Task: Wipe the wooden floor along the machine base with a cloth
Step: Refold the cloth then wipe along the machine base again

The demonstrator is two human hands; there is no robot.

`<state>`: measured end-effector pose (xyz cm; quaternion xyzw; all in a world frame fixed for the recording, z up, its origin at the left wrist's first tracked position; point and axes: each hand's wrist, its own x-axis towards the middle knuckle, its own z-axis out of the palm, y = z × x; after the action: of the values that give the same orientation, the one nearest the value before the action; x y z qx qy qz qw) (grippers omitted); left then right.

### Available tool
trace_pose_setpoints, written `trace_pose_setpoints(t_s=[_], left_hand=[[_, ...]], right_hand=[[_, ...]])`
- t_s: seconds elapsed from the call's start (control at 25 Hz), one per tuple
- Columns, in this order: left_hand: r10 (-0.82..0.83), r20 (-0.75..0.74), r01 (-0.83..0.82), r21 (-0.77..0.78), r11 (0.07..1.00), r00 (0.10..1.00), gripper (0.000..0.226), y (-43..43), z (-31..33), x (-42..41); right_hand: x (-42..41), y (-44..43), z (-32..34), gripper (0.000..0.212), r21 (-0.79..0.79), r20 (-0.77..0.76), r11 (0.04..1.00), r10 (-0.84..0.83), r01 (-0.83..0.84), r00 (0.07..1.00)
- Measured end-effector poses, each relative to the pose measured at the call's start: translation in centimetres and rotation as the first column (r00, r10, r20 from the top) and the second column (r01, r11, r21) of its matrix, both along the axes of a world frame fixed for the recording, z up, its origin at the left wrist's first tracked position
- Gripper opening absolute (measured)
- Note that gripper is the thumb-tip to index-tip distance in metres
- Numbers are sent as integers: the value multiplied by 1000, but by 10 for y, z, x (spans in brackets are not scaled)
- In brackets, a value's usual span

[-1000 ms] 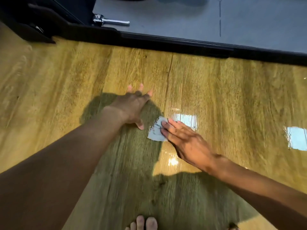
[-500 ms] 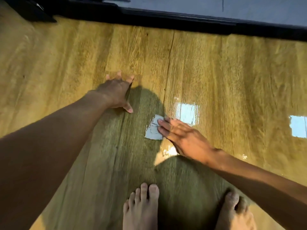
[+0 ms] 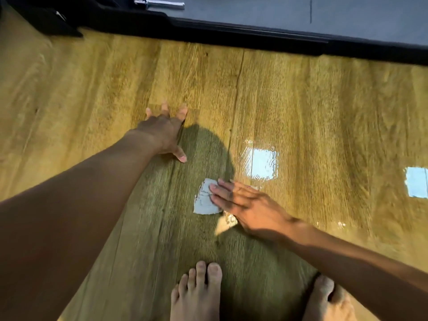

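A small pale grey cloth point(image 3: 203, 200) lies flat on the wooden floor point(image 3: 301, 107), partly in shadow. My right hand point(image 3: 245, 205) presses on its right half with the fingers laid flat, pointing left. My left hand point(image 3: 165, 133) rests palm down on the bare floor to the upper left of the cloth, fingers spread, holding nothing. The black machine base point(image 3: 231, 33) runs along the top of the view, well beyond both hands.
A grey machine deck point(image 3: 347, 17) lies above the black base, with a chrome bolt point(image 3: 159, 3) at the top left. My two bare feet point(image 3: 199, 295) stand at the bottom edge. Bright window reflections point(image 3: 264, 165) shine on the floor to the right.
My left hand has slid away to the upper left, opening a gap to the cloth. The cloth under my right hand has come back toward my feet, which have come into view.
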<state>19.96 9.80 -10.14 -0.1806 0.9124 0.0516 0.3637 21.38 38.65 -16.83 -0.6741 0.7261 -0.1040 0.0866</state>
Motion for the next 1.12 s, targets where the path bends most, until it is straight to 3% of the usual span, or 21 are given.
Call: trace_pose_setpoints(t_s=[0.04,0.08,0.2,0.28,0.36,0.44,0.52,0.56,0.84,1.0,1.04,1.12], left_hand=[[2,3,-2,5,1000,1000,133,0,1,0],[6,2,-6,10,1000,1000,133,1,1,0],[4,-7,-4,13,1000,1000,134,2,1,1],[3,-10,-3,7,1000,1000,134,-1,1,3],[-14,-18,14,-11,1000,1000,132,-8,3,4],[-7,-10,7,-32,999,1000,132,-17,6,3],[31,21,-30,-19,999,999,138,-25,5,2],[40,29,-40,-2,999,999,141,-28,4,0],[39,36,-40,21,999,999,145,-32,-3,-5],[18,28,-18,18,1000,999,139,-31,0,0],[8,21,-9,13,1000,1000,138,-32,0,1],[4,21,-4,13,1000,1000,138,-32,0,0]], right_hand=[[-17,-4,-2,58,20,23,999,46,-46,999],[-36,-12,1,57,41,81,999,-18,15,997],[-93,-51,19,64,66,126,917,-399,393,908],[-92,-68,24,68,105,150,856,-516,505,843],[-65,-59,16,59,44,189,886,-461,462,867],[-32,-37,9,59,-48,149,969,-233,242,961],[-47,-34,8,59,-90,154,994,-43,58,987],[-67,-45,10,56,-97,159,994,-30,46,987],[-230,-167,12,42,45,141,914,-406,403,903],[-196,-186,6,55,-1,177,755,-645,655,744],[-173,-184,3,60,-22,153,764,-635,645,758],[-144,-170,3,63,-22,128,872,-482,489,867]])
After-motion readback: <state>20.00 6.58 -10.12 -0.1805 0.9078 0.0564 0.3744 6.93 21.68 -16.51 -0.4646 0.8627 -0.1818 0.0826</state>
